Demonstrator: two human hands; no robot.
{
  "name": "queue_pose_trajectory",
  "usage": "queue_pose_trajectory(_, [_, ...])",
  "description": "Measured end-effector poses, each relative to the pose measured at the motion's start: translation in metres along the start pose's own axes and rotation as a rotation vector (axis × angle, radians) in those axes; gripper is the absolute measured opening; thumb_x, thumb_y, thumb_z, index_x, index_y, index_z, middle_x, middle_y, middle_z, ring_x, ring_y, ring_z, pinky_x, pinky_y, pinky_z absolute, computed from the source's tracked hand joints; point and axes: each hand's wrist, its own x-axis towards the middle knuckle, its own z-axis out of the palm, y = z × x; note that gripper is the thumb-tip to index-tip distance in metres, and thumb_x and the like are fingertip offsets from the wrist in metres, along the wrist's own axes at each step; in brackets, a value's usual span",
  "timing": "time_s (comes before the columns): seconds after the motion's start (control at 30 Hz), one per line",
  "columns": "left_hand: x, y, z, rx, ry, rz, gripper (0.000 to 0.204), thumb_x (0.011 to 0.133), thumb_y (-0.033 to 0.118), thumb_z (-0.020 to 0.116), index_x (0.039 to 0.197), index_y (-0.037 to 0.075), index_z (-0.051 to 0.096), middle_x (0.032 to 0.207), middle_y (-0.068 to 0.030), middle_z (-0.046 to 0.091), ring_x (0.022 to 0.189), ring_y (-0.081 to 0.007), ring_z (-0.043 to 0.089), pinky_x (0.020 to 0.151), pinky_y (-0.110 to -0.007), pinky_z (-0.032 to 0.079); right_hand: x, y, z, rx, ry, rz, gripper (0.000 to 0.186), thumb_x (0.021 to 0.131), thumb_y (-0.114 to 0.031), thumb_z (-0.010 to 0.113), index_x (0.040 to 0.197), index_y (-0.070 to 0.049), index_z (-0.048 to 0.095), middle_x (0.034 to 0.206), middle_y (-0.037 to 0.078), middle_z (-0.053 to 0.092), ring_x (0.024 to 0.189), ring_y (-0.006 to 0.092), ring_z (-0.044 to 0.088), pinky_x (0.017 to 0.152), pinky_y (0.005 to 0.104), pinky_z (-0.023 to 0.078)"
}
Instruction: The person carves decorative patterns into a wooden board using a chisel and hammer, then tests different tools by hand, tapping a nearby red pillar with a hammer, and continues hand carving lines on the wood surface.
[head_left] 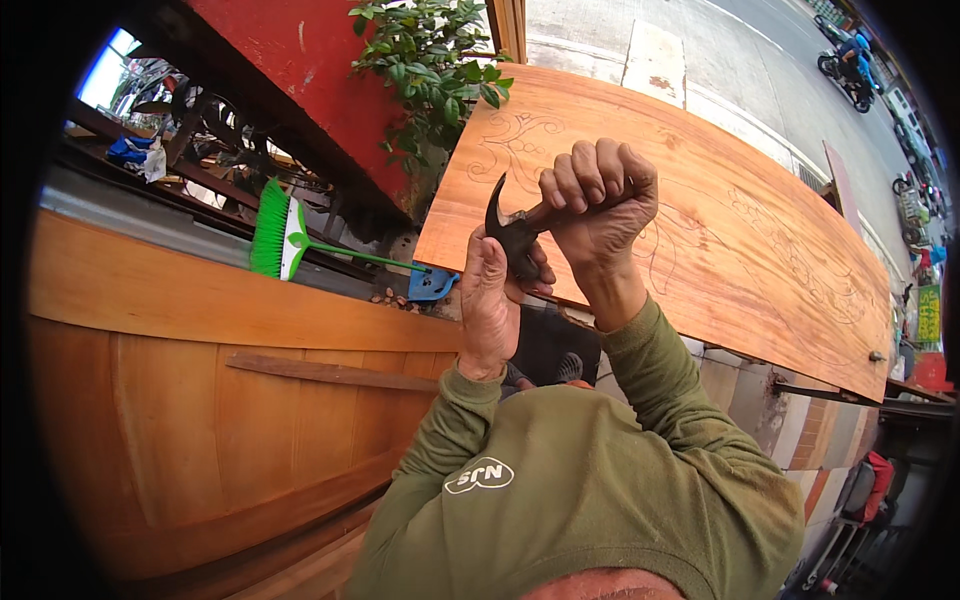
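Observation:
A claw hammer [514,240] with a dark head and curved claw is held up over the near edge of a wooden panel. My right hand [606,215] is closed in a fist around its handle. My left hand [490,315] cups the hammer's head from below, thumb at the near side and fingertips showing beyond it. Anything else between the left fingers is hidden. Beneath the hands lies the long, light brown wooden panel [690,190], with scrolling floral lines on its surface.
A paneled wooden piece [210,400] stands at the left, a dark strip [330,371] on it. Beyond are a green broom [272,230], a blue dustpan [431,284] and a leafy plant [425,75] by a red wall. A small dark object [876,356] sits at the panel's right end.

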Motion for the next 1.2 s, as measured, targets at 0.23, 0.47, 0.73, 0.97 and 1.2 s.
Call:
queue_pose_trajectory(0.23, [0.025, -0.101, 0.034, 0.11, -0.033, -0.097, 0.046, 0.108, 0.053, 0.047, 0.114, 0.008, 0.056, 0.091, -0.0044, 0.057, 0.076, -0.0141, 0.054, 0.065, -0.027, 0.045, -0.105, -0.153, -0.025, -1.07, 0.145, 0.084, 0.034, 0.105, -0.021, 0.054, 0.114, 0.004, 0.075, 0.123, 0.021, 0.07, 0.114, 0.0251, 0.067, 0.087, 0.0396, 0.058])
queue_pose_trajectory(0.47, [0.039, -0.161, 0.067, 0.381, -0.239, -0.155, 0.046, 0.112, 0.049, 0.041, 0.118, 0.007, 0.059, 0.085, 0.0014, 0.056, 0.071, -0.0069, 0.049, 0.062, -0.023, 0.041, -0.168, -0.22, 0.009, -1.925, 0.253, 0.404, 0.038, 0.096, -0.028, 0.074, 0.123, -0.001, 0.069, 0.098, 0.02, 0.075, 0.085, 0.0319, 0.074, 0.077, 0.0381, 0.057])
queue_pose_trajectory(0.73, [0.05, -0.228, 0.099, 0.451, -0.53, -0.247, 0.038, 0.106, 0.041, 0.061, 0.101, 0.004, 0.068, 0.075, 0.0038, 0.06, 0.064, -0.0042, 0.051, 0.057, -0.022, 0.042, -0.22, -0.213, -0.019, -1.847, 0.624, 0.535, 0.044, 0.098, -0.038, 0.072, 0.102, 0.004, 0.063, 0.085, 0.02, 0.069, 0.08, 0.0316, 0.069, 0.071, 0.0416, 0.052])
queue_pose_trajectory(0.97, [0.045, -0.25, 0.113, 0.495, -0.696, -0.383, 0.036, 0.104, 0.032, 0.066, 0.093, -0.002, 0.071, 0.075, -0.0033, 0.07, 0.068, -0.0084, 0.063, 0.061, -0.026, 0.051, -0.248, -0.222, -0.015, -1.82, 0.774, 0.633, 0.049, 0.099, -0.043, 0.068, 0.099, 0.006, 0.064, 0.097, 0.027, 0.073, 0.091, 0.0418, 0.073, 0.076, 0.0442, 0.057])
queue_pose_trajectory(1.2, [0.016, -0.274, 0.139, 0.712, -0.738, -0.205, 0.036, 0.099, 0.028, 0.074, 0.077, -0.001, 0.068, 0.063, -0.0048, 0.067, 0.058, -0.0088, 0.062, 0.052, -0.027, 0.048, -0.301, -0.188, -0.01, -1.727, 1.149, 0.115, 0.037, 0.095, -0.035, 0.074, 0.107, -0.001, 0.068, 0.085, 0.019, 0.073, 0.074, 0.0349, 0.074, 0.067, 0.0397, 0.057])
